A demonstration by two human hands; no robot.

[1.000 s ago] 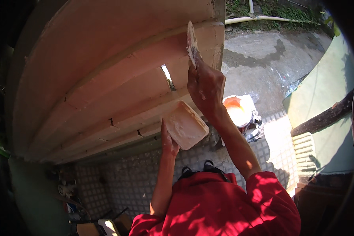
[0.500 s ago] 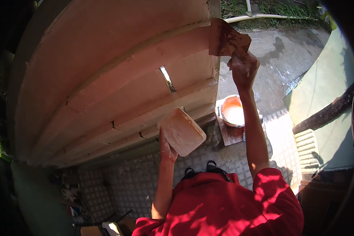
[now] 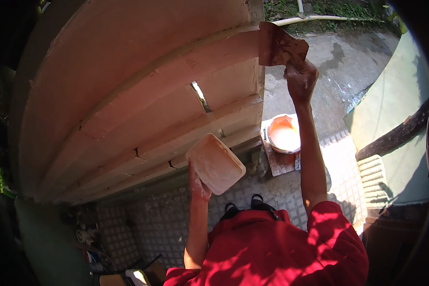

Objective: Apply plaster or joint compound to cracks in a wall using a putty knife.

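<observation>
At the left, the large pinkish-beige panel with long raised ribs [image 3: 143, 112] leans across your view, a narrow bright slot [image 3: 201, 97] cut through it. In front of the panel's lower ribs, your left hand [image 3: 199, 187] is raised on a bent, nearly upright forearm. It is closed on the shallow, pale rectangular tray with rounded corners [image 3: 218, 164], gripping its left and lower side; the fingers underneath are hidden. The tray lies up and to the right of that grip, its hollow, paste-smeared face turned towards you, overlapping the panel's lower edge in view.

Just right of the panel, a round orange-walled bucket of white material [image 3: 284, 135] stands on a brown board [image 3: 280, 163]. Above it, at the panel's right edge, is the broad, flat, reddish-brown scraper blade [image 3: 282, 46], its left end overlapping that edge; you cannot tell here whether they touch. Your right hand [image 3: 301, 82], beyond the panel's right edge, is a fist wrapped round the scraper's hidden handle, arm stretched almost straight. The blade spreads up and left from your knuckles.
</observation>
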